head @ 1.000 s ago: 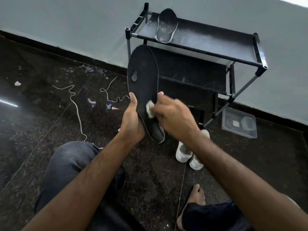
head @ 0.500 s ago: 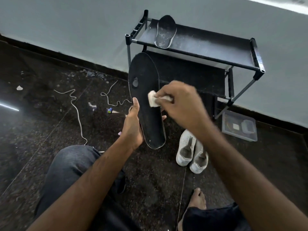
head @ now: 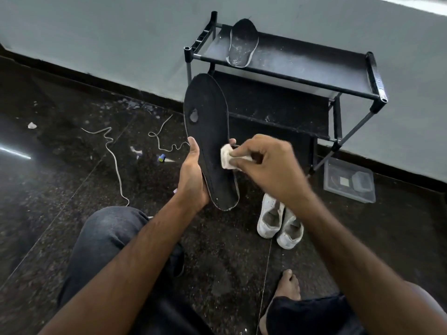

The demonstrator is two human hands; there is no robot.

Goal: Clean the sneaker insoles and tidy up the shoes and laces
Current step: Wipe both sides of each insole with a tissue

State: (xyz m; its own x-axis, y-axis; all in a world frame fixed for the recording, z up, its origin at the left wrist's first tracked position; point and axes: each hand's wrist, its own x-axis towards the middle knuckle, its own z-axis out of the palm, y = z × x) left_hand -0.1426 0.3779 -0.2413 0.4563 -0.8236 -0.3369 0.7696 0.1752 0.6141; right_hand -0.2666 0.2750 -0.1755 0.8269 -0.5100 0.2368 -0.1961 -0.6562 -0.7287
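My left hand (head: 192, 176) grips a black insole (head: 209, 126) by its lower half and holds it upright; the insole has a worn hole near its left edge. My right hand (head: 268, 165) pinches a small white wipe (head: 227, 158) and presses it against the insole's middle. A second insole (head: 242, 43) with pale specks lies on the top shelf of the black shoe rack (head: 304, 66). A pair of white sneakers (head: 279, 220) stands on the floor under my right forearm. Two white laces (head: 115, 160) (head: 167, 141) lie loose on the dark floor to the left.
A clear plastic box (head: 348, 182) sits on the floor right of the rack, by the grey wall. A small blue-and-yellow object (head: 161, 157) and white scraps (head: 32, 125) lie near the laces. My knee (head: 111, 235) and bare foot (head: 287, 284) are in the foreground.
My right hand moved the wipe up the insole from near the heel, then slightly back down to its middle. My left hand kept its grip on the insole.
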